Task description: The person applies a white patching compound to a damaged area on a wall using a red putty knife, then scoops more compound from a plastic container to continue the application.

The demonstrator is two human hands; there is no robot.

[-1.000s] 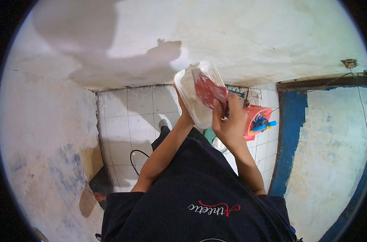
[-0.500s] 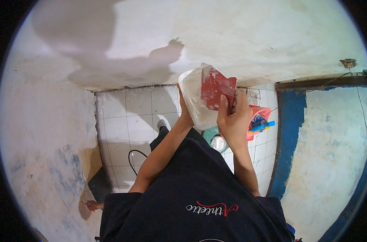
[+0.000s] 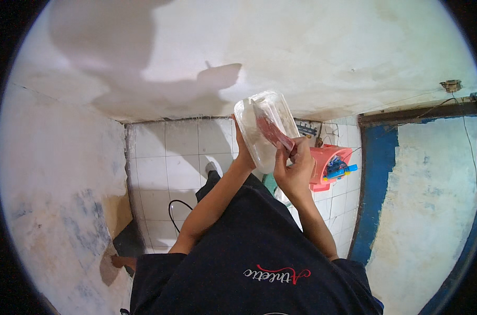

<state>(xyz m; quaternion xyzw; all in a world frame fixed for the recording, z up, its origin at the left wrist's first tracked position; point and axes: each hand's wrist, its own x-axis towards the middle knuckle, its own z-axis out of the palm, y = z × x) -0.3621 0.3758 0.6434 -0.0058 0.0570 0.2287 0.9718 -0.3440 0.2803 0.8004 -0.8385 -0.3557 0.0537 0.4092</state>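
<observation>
My left hand [image 3: 242,153] grips a whitish, putty-smeared plastic tub [image 3: 285,111] by its left side, most of the fingers hidden behind it. In my right hand [image 3: 295,172], pinched between thumb and fingers, is a red putty spreader [image 3: 270,129] with pale smears. The spreader is tilted almost edge-on over the tub's open side; whether its edge touches the inside I cannot tell.
A patchy plastered wall [image 3: 312,58] rises just ahead. At the right stands a pink plastic container [image 3: 319,163] with a blue-and-yellow item [image 3: 341,172], beside a blue door frame [image 3: 376,157]. A black cable [image 3: 171,210] curves over the white tiled floor [image 3: 181,137].
The spreader has turned from nearly flat-on to edge-on and come lower and left over the tub. My right hand has moved down and slightly left.
</observation>
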